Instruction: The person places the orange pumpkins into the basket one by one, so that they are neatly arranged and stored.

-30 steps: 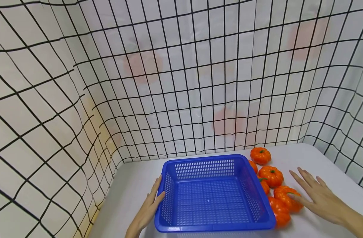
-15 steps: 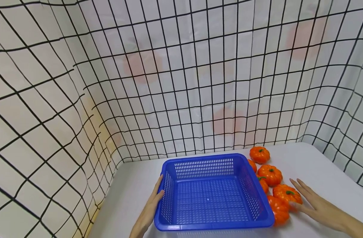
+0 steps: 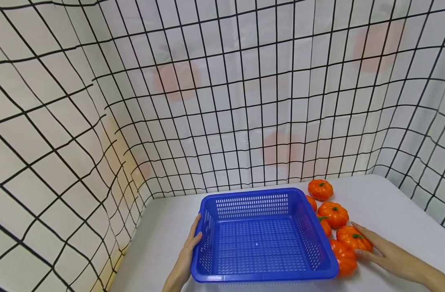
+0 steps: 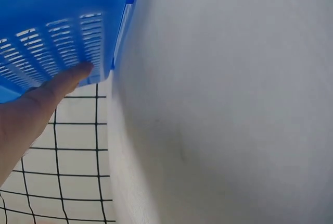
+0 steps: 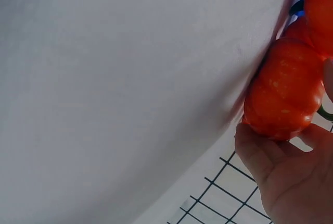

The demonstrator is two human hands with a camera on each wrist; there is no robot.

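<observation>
A blue perforated basket [image 3: 251, 194] stands empty on the white table [image 3: 390, 202]. My left hand [image 3: 189, 249] lies flat against its left wall, fingers straight; the left wrist view shows a fingertip of that hand [image 4: 36, 114] touching the basket [image 4: 52, 36] just under the rim. Several orange toy pumpkins sit in a row along the basket's right side. My right hand [image 3: 377, 251] cups one near the front [image 3: 354, 239]. In the right wrist view, the thumb and a finger of that hand [image 5: 291, 182] sit on either side of this pumpkin [image 5: 283, 94], which rests on the table.
Other pumpkins lie at the back [image 3: 320, 189], in the middle [image 3: 333, 214] and at the front [image 3: 343, 259], close to the basket wall. White curtains with a black grid [image 3: 222, 101] enclose the table on the left, back and right.
My right hand has dropped from above the pumpkins and closed round the one near the front. The left hand has stayed against the basket wall.
</observation>
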